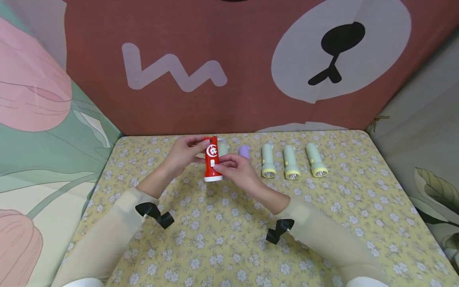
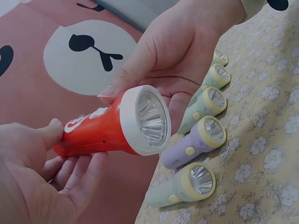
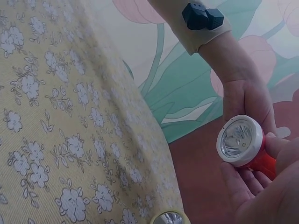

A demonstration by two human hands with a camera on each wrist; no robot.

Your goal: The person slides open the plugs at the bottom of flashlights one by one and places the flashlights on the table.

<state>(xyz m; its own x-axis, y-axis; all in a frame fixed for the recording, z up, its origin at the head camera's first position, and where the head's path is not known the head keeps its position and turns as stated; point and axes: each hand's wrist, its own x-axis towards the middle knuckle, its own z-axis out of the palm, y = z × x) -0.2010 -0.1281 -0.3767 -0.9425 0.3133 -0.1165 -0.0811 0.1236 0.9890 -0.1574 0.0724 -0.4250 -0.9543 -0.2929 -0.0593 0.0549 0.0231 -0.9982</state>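
A red flashlight (image 1: 210, 171) with a white rim and a white switch is held up above the table, its lens end toward me. My left hand (image 1: 183, 154) grips its tail end between thumb and fingers. At the front half, my right hand (image 1: 239, 172) pinches the body, the thumb beside the switch and the fingers underneath. The left wrist view shows the clear lens (image 2: 153, 119), and no light is visible in it. Just behind the red flashlight lies a pale green flashlight (image 1: 223, 149), partly hidden in the head view.
To the right in the same row lie a purple flashlight (image 1: 244, 151) and three pale green flashlights (image 1: 268, 159) with yellow rims. A floral yellow cloth (image 1: 215, 247) covers the table. Printed fabric walls (image 1: 251, 107) rise at the back and both sides.
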